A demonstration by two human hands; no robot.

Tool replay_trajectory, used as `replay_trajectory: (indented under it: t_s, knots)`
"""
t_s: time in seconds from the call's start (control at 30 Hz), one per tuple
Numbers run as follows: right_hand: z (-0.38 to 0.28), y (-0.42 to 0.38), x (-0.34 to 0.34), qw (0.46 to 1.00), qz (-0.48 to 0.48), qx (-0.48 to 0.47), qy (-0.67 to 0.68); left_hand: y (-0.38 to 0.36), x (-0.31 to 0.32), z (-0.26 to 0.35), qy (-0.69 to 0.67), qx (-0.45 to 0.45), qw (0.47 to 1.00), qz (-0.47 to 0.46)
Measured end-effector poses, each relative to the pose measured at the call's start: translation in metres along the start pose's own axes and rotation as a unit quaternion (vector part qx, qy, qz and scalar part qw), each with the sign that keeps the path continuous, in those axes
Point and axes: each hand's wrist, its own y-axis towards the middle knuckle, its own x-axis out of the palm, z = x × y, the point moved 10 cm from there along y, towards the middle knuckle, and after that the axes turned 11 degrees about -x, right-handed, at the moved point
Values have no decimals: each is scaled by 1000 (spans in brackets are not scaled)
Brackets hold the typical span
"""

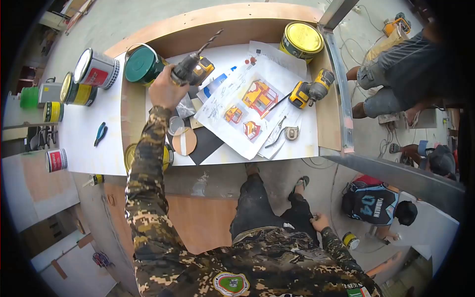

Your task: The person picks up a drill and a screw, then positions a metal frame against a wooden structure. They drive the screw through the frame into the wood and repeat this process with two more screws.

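Camouflage shirt (pixel 198 272) sits nearest my lens, and beyond it I read clear white tabletop (pixel 106 158) around the pliers (pixel 101 133), bounded at the back by curved wooden edging (pixel 237 32). Printed sheets (pixel 215 119) and an impact driver (pixel 312 89) crowd the middle, with a person in a jersey (pixel 371 205) low on the floor at right. Reaching forward, the left hand (pixel 168 89) wraps the drill (pixel 195 69) above the table, bit slanting upward; the right hand (pixel 320 222) is beside the thigh, its grip impossible for me to tell.

Grey floor (pixel 128 22) around white tabletop (pixel 89 143)
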Motion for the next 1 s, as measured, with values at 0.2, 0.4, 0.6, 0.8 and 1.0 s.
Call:
replay_trajectory:
  t_s: [0.2, 0.4, 0.6, 0.8, 1.0]
  knots:
    - [-9, 24, 18, 997, 17, 34, 65, 68, 87, -23, 63, -21, 996, -55]
    - [-13, 18, 15, 987, 49, 84, 130, 95, 125, -28, 31, 4, 993, -115]
    - [-23, -1, 21, 979, 75, 104, 158, 109, 138, -28, -27, 50, 973, -224]
    - [-42, 7, 27, 980, 80, 98, 156, 107, 147, 4, 46, 95, 956, -274]
    - [-41, 4, 43, 971, 91, 102, 197, 105, 135, 8, 80, 99, 961, -246]
